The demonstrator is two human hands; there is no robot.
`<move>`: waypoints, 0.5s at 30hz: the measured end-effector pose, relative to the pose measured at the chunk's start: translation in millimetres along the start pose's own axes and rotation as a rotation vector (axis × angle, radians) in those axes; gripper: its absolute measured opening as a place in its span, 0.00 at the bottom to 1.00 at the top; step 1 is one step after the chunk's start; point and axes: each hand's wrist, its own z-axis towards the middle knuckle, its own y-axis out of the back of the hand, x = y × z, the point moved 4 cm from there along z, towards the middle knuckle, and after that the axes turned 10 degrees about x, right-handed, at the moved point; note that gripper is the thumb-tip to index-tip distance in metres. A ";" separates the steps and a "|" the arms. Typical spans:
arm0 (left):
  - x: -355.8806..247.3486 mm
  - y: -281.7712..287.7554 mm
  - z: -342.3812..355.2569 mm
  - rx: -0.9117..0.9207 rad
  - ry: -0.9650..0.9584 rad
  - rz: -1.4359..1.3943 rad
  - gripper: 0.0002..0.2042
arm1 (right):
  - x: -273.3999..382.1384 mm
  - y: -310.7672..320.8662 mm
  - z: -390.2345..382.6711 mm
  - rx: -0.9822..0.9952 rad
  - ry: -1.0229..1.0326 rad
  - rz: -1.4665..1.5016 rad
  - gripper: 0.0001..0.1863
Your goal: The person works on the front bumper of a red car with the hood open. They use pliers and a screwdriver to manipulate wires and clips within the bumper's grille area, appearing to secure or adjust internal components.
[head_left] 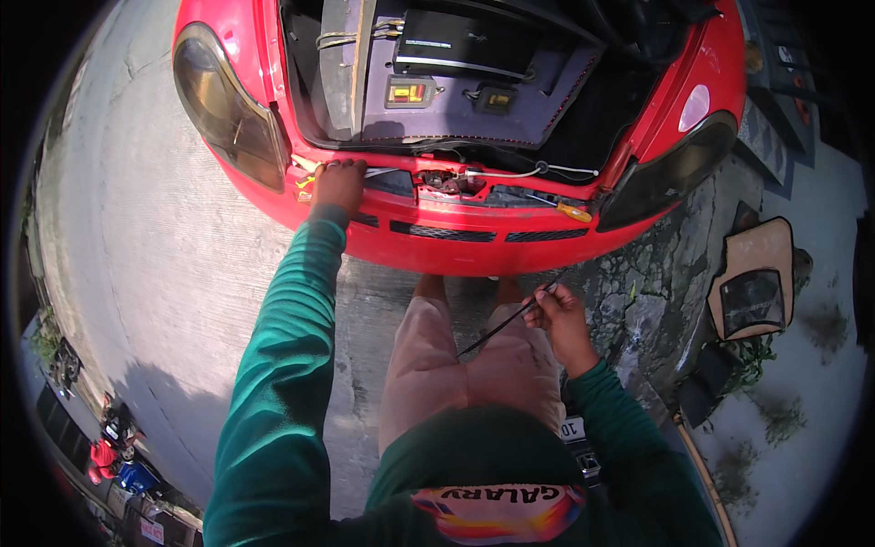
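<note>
My left hand [337, 187] rests on the front edge of a red car [437, 260], beside the left headlight [228, 109]. Its fingers are curled down; a pale, thin piece [385, 171] sticks out to their right, and I cannot make out what they close on. A small yellow piece [306, 182] lies just left of that hand. Over my right thigh, my right hand [558, 319] pinches a thin black strip [497, 330] that slants down to the left. The latch assembly [447, 180] sits mid-edge, with a pale cable [510, 173] running right from it.
A yellow-handled screwdriver [572, 212] lies on the car's front edge near the right headlight [674, 173]. Inside the open compartment are a black amplifier [465, 46] and two small boxes with clear windows [410, 91]. A tan-and-black mat [752, 278] lies on the ground at right.
</note>
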 end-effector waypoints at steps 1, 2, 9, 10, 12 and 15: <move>0.7 -1.1 6.2 -0.021 -0.001 0.017 0.12 | -1.5 1.0 1.7 0.004 -0.008 -0.017 0.04; -6.2 -2.6 12.8 0.056 0.002 -0.017 0.15 | -4.3 3.6 2.7 -0.001 -0.021 -0.033 0.03; -0.2 10.4 -14.8 -0.442 -0.100 -0.144 0.15 | 4.4 0.5 20.9 -0.013 -0.022 -0.048 0.03; -3.7 14.8 -23.8 -0.370 -0.074 -0.257 0.14 | 4.4 3.5 20.5 -0.029 -0.030 -0.055 0.03; 8.4 0.6 -48.3 -0.270 -0.046 -0.301 0.12 | 6.3 -1.9 24.7 -0.011 -0.032 -0.061 0.04; 20.8 -44.7 -77.3 -0.113 0.110 -0.542 0.11 | 7.3 -10.9 31.8 0.032 -0.038 -0.077 0.04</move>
